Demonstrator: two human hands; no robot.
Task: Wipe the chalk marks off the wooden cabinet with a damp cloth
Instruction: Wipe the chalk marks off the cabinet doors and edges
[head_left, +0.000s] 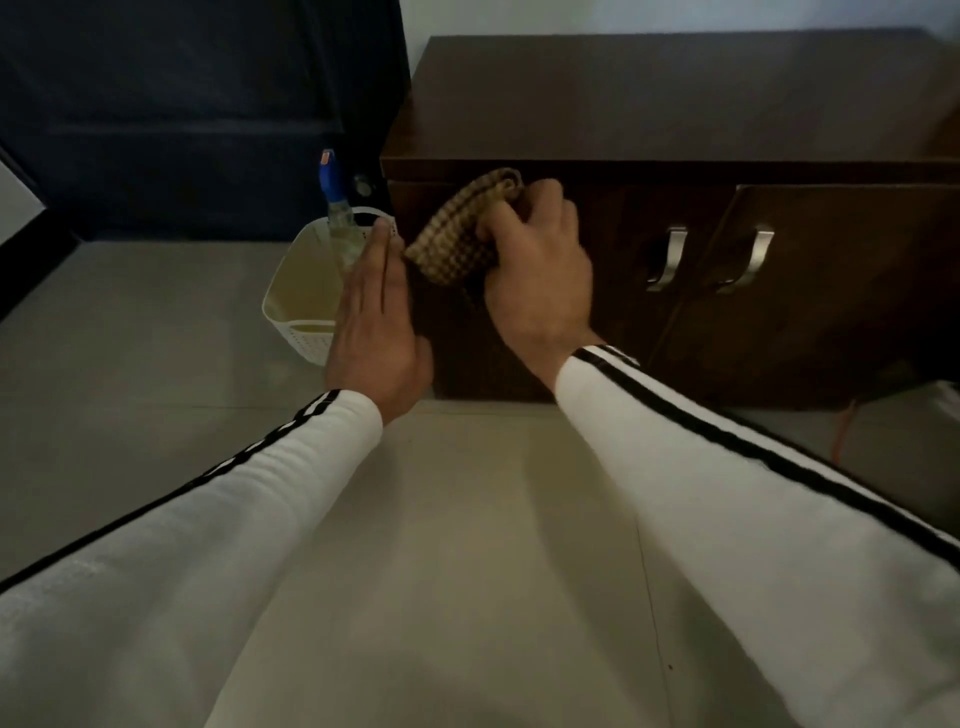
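Right hand (537, 270) grips the checked cloth (462, 234) against the cabinet (675, 234) front; left hand (375, 317) beside it lies flat, fingers straight, on the cabinet's corner

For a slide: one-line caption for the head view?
Right hand holds a checked cloth against the wooden cabinet front; left hand open beside it.

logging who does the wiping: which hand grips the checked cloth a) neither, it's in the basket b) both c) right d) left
c: the right hand curls its fingers round the checked cloth at the cabinet front, while the left hand is flat with its fingers straight.
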